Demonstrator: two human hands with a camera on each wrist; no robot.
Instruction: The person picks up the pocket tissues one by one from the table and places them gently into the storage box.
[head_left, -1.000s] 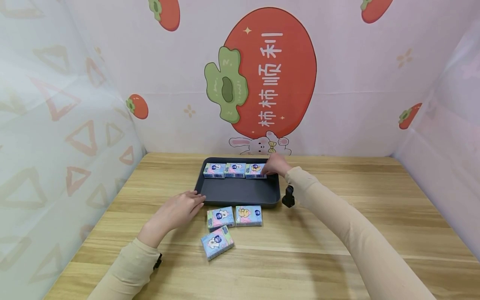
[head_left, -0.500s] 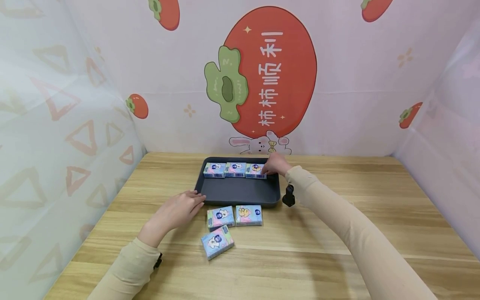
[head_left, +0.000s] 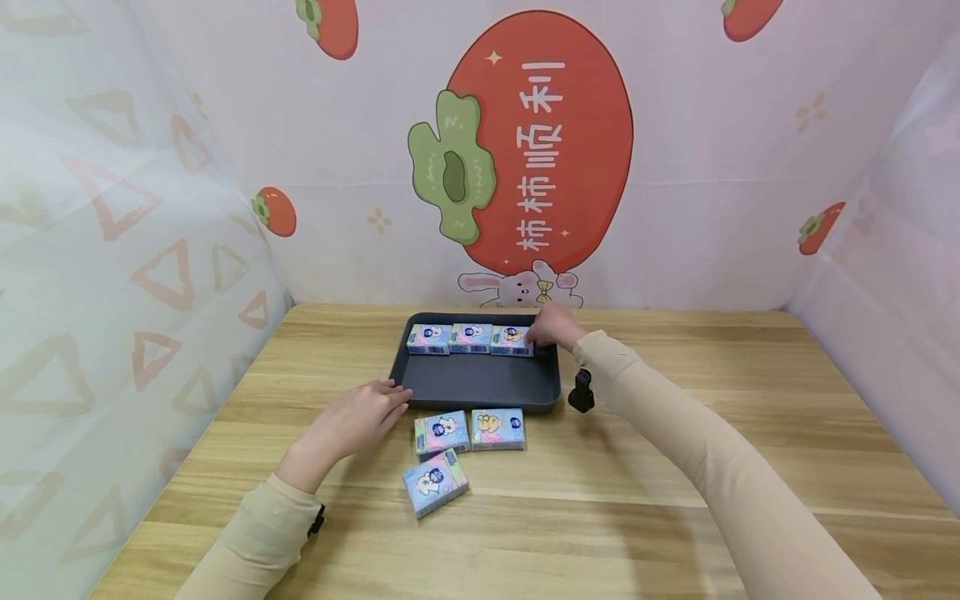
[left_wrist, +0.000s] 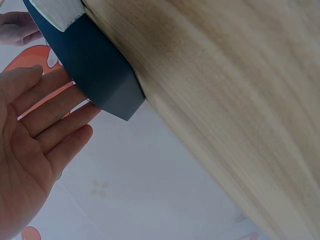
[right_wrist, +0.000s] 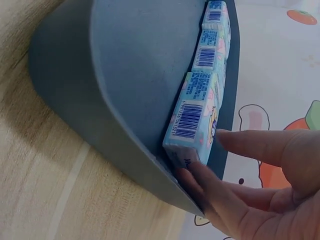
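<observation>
As the straight-fingered left hand (head_left: 354, 423) touches the dark-grey rectangular tray (head_left: 480, 385), the right hand (head_left: 555, 326), pinch unclear, touches its rightmost blue boxy film-wrapped pack (right_wrist: 192, 112): probably light, squashable, best held at its free end.

The right hand (head_left: 555, 327) has shifted slightly rightward; it covers less of the rightmost packet (head_left: 512, 341) in the tray (head_left: 480, 384)

Wooden table (head_left: 720, 383): pale, streaked with brown grain
Dark tray (head_left: 480, 383): flat, near the far edge
Left packet (head_left: 441, 432): just before the tray, slightly turned
Right packet (head_left: 497, 428): just beside the left one, squared to the tray
Nearest packet (head_left: 435, 484): askew, close to the left packet
</observation>
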